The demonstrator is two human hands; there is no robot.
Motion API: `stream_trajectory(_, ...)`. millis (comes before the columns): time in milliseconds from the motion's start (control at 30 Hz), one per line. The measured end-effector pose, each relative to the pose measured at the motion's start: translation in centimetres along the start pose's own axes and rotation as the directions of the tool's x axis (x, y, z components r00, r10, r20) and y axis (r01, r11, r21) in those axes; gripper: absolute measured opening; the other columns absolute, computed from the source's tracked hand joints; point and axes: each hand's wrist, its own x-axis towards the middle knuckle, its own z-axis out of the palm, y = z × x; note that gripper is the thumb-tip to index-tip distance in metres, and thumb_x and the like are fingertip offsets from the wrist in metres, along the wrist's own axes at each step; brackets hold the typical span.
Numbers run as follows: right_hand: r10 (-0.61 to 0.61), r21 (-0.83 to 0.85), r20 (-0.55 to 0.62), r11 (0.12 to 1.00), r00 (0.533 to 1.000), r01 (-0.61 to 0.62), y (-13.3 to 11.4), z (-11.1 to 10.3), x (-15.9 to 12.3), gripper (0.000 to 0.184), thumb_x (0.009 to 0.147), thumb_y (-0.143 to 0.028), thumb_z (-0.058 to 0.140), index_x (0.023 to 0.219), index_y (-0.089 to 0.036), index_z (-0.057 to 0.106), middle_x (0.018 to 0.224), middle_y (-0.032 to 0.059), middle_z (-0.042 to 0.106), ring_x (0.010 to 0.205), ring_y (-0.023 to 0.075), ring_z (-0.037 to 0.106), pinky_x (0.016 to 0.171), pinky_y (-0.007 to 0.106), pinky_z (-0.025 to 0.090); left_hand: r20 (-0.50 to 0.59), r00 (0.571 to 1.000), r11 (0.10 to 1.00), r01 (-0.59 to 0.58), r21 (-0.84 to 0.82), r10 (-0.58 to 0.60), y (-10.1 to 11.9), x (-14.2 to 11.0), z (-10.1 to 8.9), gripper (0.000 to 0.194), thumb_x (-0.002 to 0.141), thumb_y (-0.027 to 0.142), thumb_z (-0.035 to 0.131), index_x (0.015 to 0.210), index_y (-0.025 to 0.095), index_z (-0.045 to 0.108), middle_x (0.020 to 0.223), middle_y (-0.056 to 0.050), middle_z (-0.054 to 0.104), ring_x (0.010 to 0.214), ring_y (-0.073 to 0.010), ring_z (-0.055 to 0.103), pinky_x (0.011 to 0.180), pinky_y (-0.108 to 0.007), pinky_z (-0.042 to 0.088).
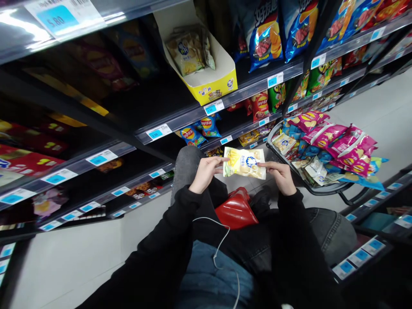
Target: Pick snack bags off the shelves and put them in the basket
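Observation:
A small white and yellow snack packet [240, 165] with a blue logo is stretched level between my two hands, above my lap. My left hand [206, 172] pinches its left end between thumb and fingers. At the other end, my right hand [279, 175] grips the packet's right edge. Up on the shelf, a yellow and white display box [210, 88] holds a few similar packets [186, 53], leaning at its back. Below my hands, a red plastic object [236, 209] sits between my legs, its kind unclear.
On the floor to the right, a grey shopping basket [305, 182] is heaped with pink chip bags [350, 146] and small packets. Shelves with price tags [214, 107] run along the front. Blue chip bags [265, 38] stand beside the display box. A white cable [219, 249] hangs over my lap.

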Motion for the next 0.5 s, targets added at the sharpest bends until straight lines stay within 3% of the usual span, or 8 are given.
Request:
stream_trajectory(100,0.083,0.104,-0.092,0.992,0.992,-0.074,0.0,1.2,0.2,0.016,0.079,-0.028,0.055,0.086,-0.020,0.067,0.081,0.0021,0.069,0.073,0.0150,0.062,0.067,0.027,0.048,-0.127,0.984,0.991,-0.114,0.068,0.122,-0.4,-0.1,0.6,0.028,0.053,0.026,0.078,0.071,0.012,0.063,0.065,-0.002,0.065,0.058,-0.0119,0.061,0.053,-0.021,0.049)
stream_trajectory(167,0.188,0.234,-0.182,0.962,0.965,-0.143,0.2,2.2,0.4,0.022,0.073,-0.032,0.064,0.091,-0.020,0.061,0.071,-0.0011,0.065,0.064,0.0128,0.060,0.062,0.025,0.047,-0.131,0.977,0.985,-0.159,0.061,0.166,-0.5,-0.1,0.9,0.037,0.048,0.022,0.080,0.078,0.014,0.059,0.060,0.003,0.062,0.055,-0.0098,0.059,0.054,-0.019,0.048)
stream_trajectory(267,0.293,0.384,-0.181,0.900,0.939,-0.207,0.6,3.2,0.7,0.032,0.068,-0.036,0.069,0.093,-0.019,0.059,0.067,-0.0020,0.063,0.061,0.0129,0.059,0.060,0.025,0.048,-0.104,0.984,0.988,-0.134,0.073,0.141,-0.5,-0.1,1.0,0.043,0.049,0.023,0.080,0.086,0.016,0.057,0.058,0.005,0.061,0.054,-0.0097,0.059,0.055,-0.020,0.048)
stream_trajectory(400,0.300,0.292,-0.154,0.924,0.942,-0.246,0.7,3.0,0.8,0.024,0.068,-0.038,0.068,0.068,-0.015,0.060,0.061,-0.0011,0.060,0.056,0.0106,0.052,0.055,0.023,0.043,-0.100,0.994,0.980,-0.031,0.195,0.052,-0.5,0.2,0.4,0.031,0.049,0.029,0.080,0.069,0.012,0.062,0.059,0.000,0.063,0.054,-0.0120,0.059,0.055,-0.023,0.049)
stream_trajectory(500,0.292,0.248,-0.156,0.936,0.944,-0.248,0.3,2.5,0.8,0.027,0.068,-0.038,0.067,0.061,-0.015,0.056,0.055,-0.0028,0.055,0.052,0.0085,0.046,0.051,0.021,0.037,-0.117,0.992,0.984,-0.025,0.178,0.047,-0.7,0.5,0.2,0.030,0.049,0.031,0.080,0.066,0.012,0.063,0.056,0.000,0.063,0.052,-0.0124,0.058,0.053,-0.024,0.049)
